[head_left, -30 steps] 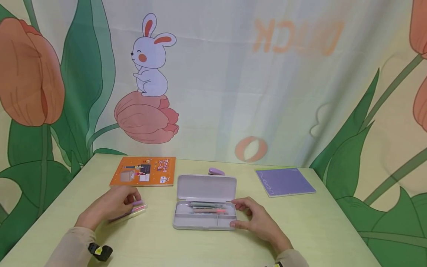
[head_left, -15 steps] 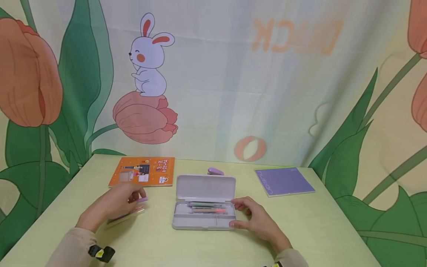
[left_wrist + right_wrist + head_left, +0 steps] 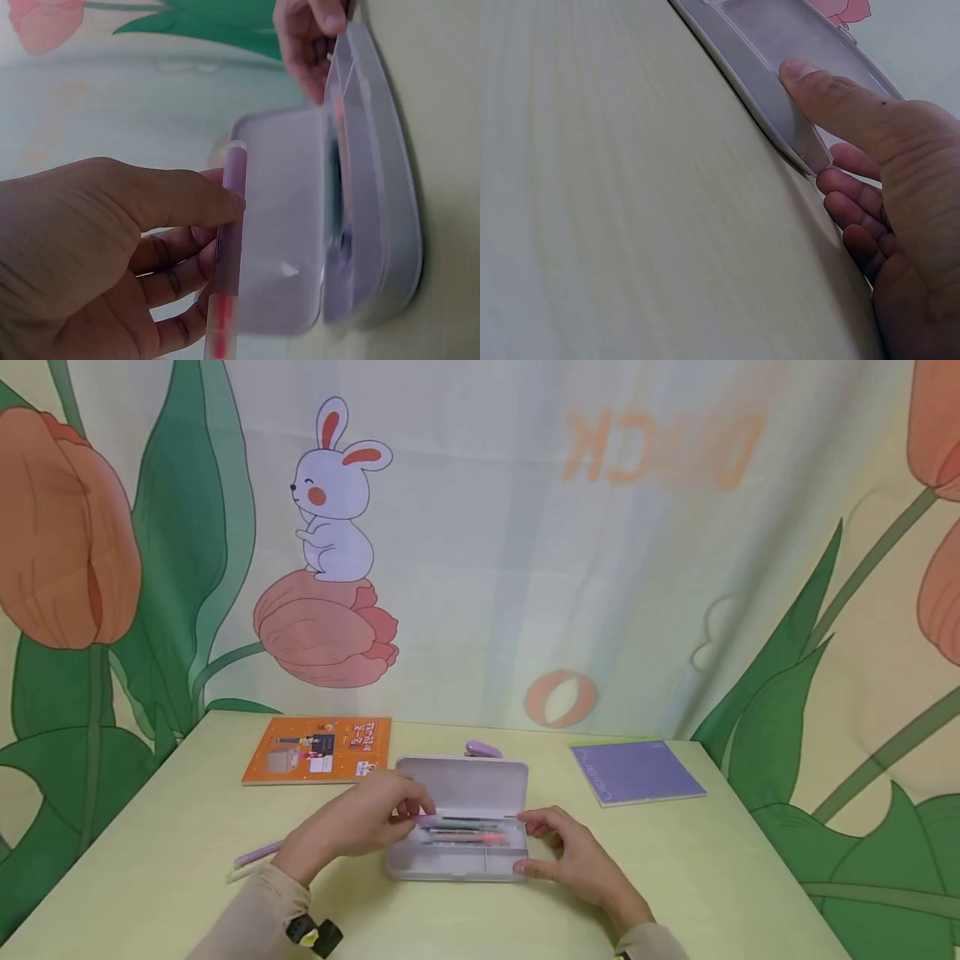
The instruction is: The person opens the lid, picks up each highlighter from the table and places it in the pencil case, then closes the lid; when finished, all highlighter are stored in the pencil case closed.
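My left hand (image 3: 363,814) pinches a purple pen (image 3: 234,180) between thumb and fingers, over the left end of the open pencil case (image 3: 438,860). In the left wrist view the pen's lower part is clear with red inside. My right hand (image 3: 577,856) grips the case's right end, its thumb (image 3: 832,94) over the rim and fingertips against the side. Several pens (image 3: 467,838) lie in the rear compartment, partly hidden by the left hand. A purple pen (image 3: 255,853) and a pale yellow pen (image 3: 242,870) lie on the table, partly behind the left forearm.
An orange book (image 3: 318,750) lies at the back left of the table. At the back right is a purple notebook (image 3: 637,772), with a green edge behind it. A purple stapler-like object (image 3: 483,749) sits behind the case lid. A printed curtain (image 3: 465,568) hangs behind the table.
My left hand has lifted the purple pen from the group at the left and carried it right to the pencil case. The right hand has stayed on the case's right end.
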The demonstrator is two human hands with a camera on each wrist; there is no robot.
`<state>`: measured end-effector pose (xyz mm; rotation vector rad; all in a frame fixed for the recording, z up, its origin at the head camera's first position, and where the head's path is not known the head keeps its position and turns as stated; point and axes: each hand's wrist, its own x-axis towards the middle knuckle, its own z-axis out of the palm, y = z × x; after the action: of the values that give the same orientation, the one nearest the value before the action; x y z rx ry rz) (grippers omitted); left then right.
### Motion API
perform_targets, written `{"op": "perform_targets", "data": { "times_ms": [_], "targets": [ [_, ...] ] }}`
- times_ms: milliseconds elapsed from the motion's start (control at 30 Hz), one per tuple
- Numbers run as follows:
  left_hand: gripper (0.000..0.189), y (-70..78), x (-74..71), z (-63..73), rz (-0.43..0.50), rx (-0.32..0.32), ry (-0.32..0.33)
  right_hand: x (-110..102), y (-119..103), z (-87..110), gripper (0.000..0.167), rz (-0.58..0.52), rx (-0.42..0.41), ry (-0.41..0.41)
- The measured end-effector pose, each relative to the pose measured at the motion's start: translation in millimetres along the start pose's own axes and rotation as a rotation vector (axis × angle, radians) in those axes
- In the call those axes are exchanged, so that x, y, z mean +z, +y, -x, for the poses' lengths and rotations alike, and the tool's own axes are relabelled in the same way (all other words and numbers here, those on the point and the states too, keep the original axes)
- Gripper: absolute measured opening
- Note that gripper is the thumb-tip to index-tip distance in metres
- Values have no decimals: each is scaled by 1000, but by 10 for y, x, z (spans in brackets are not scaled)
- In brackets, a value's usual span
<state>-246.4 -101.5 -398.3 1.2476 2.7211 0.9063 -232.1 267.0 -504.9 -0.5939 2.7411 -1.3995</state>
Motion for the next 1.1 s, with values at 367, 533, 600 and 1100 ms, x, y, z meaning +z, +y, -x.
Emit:
{"op": "perform_targets", "data": {
  "times_ms": [367,533,600,1100],
  "targets": [
    [18,131,418,-256,21,103,-37,-3,15,-14,68,22,-5,3],
    [19,89,563,-262,11,62,-62,3,18,-11,67,21,-13,2],
    [21,74,586,-257,8,40,-69,2,16,-13,68,22,-11,0],
    [21,-56,210,-126,41,-30,38,-4,14,-3,69,17,-17,-4]
  ]
}}
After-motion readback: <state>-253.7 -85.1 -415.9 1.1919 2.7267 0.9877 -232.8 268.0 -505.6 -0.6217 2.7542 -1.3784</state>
